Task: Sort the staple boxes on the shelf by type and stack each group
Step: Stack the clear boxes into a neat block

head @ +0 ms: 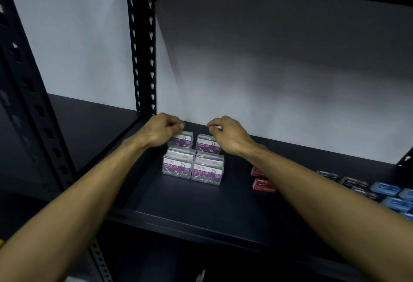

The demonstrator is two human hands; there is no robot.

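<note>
Four clear paper clip boxes (192, 161) sit mid-frame on the shelf (201, 210). My left hand (161, 130) grips the rear-left box; my right hand (225, 135) curls over the rear-right, grasp unclear. A nudge could topple the front pair. Red boxes (263, 183) and blue boxes (388, 192) crowd the lower right.

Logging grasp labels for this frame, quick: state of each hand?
Left hand: fingers curled on the back-left paper clip box.
Right hand: fingers curled over the back-right paper clip box; grip cannot be told.
</note>
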